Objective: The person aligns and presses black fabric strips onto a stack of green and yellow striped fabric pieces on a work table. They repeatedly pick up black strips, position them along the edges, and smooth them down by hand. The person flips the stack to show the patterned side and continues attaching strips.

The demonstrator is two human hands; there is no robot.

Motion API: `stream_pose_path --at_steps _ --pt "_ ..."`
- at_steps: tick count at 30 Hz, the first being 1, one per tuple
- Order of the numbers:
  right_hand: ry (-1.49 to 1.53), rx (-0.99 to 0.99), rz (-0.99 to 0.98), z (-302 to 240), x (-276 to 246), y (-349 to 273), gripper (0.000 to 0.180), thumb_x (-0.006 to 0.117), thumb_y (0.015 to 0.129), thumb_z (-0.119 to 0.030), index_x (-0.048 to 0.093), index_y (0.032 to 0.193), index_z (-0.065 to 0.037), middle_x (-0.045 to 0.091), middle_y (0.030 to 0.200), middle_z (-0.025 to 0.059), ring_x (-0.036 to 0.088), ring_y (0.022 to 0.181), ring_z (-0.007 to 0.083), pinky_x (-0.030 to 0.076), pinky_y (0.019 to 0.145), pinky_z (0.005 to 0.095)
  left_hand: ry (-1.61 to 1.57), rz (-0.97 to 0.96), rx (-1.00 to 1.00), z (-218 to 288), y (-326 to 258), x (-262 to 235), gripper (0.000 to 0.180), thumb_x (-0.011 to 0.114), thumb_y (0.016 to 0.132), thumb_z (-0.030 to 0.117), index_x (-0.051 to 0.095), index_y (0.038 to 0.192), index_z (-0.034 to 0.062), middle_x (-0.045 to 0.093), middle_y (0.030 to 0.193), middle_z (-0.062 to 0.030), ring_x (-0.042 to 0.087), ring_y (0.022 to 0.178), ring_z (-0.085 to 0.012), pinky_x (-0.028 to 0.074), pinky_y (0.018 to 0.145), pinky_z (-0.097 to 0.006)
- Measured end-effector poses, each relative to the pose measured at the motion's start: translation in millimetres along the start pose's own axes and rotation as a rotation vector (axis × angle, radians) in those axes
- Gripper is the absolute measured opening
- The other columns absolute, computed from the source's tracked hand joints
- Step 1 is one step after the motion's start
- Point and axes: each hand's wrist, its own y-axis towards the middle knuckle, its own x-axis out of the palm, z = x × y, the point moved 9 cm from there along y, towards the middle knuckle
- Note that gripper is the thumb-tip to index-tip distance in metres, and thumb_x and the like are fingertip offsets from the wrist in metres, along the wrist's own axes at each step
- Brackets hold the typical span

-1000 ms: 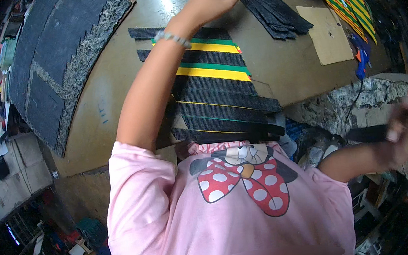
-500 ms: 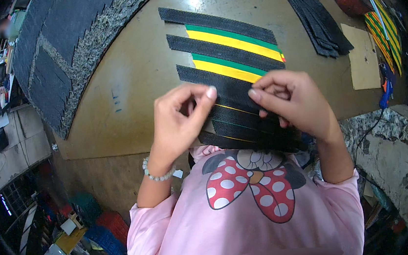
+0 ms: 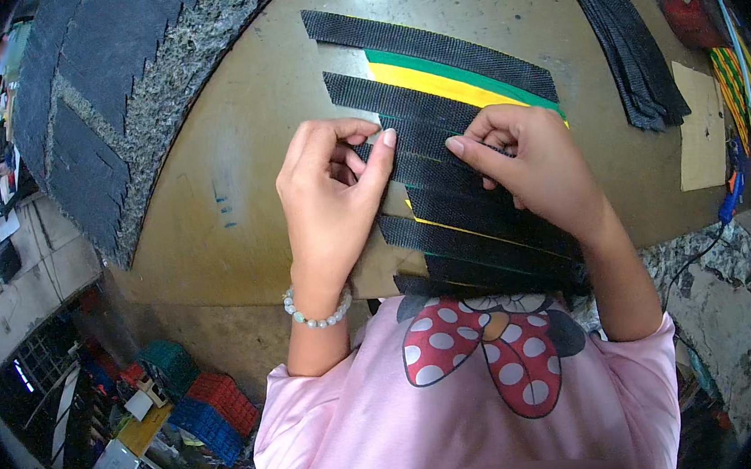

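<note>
Black woven strips lie in rows on the table before me, such as the topmost strip (image 3: 430,51). Between this one and the strip below it shows a green and yellow band (image 3: 442,85). My left hand (image 3: 327,180) pinches the left end of a black mesh piece (image 3: 420,138), thumb against curled fingers. At the piece's other side, my right hand (image 3: 536,165) is closed with its thumb pressed on the black material. Nearer to me, more black pieces (image 3: 491,214) overlap, with thin yellow and green edges peeking out. Parts of the held piece are hidden under my fingers.
A stack of black strips (image 3: 624,48) lies at the far right, near a beige card (image 3: 701,126) and a dark red object (image 3: 688,7). A blue glue gun (image 3: 733,186) with a cord sits at the right edge. Dark slabs (image 3: 137,54) stand at far left.
Both hands have moved up with the black mesh piece, which now covers the second green and yellow band. The view has shifted slightly, and both hands stay closed.
</note>
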Motion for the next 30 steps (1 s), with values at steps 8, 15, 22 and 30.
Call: stream_pose_path --at_steps 8,15,22,30 --pt "-0.004 0.040 0.000 1.8 0.4 2.5 0.025 0.069 0.092 -0.022 0.065 0.082 0.000 0.059 0.060 0.0013 0.052 0.047 0.0058 0.036 0.041 0.0226 -0.065 -0.062 -0.092 -11.2 2.9 3.0 0.024 0.075 0.083 0.002 0.072 0.106 0.0025 0.060 0.087 -0.0036 0.049 0.060 -0.0033 0.041 0.054 -0.019" --pt "0.020 0.048 0.003 3.5 0.9 1.6 0.024 0.069 0.093 -0.023 0.065 0.084 -0.001 0.058 0.059 -0.0020 0.048 0.046 0.0024 0.032 0.037 0.0195 -0.038 -0.047 -0.059 -7.6 2.4 4.8 0.024 0.076 0.082 0.003 0.072 0.105 0.0034 0.060 0.085 -0.0035 0.049 0.060 -0.0042 0.042 0.054 -0.019" --pt "-0.036 0.019 0.008 2.0 -0.5 2.4 0.023 0.069 0.092 -0.022 0.065 0.084 -0.001 0.057 0.058 -0.0023 0.048 0.045 0.0022 0.032 0.037 0.0197 -0.016 -0.026 -0.060 -7.5 2.5 4.8 0.025 0.077 0.080 0.002 0.072 0.104 0.0037 0.060 0.083 -0.0036 0.049 0.060 -0.0058 0.043 0.054 -0.020" --pt "-0.045 -0.017 0.033 1.4 -1.4 1.0 0.023 0.069 0.092 -0.022 0.065 0.083 -0.001 0.058 0.059 -0.0020 0.049 0.047 0.0024 0.034 0.038 0.0200 0.018 -0.025 -0.022 -4.4 3.2 6.7 0.023 0.076 0.080 0.002 0.073 0.103 0.0048 0.060 0.084 -0.0035 0.048 0.060 -0.0064 0.042 0.054 -0.021"
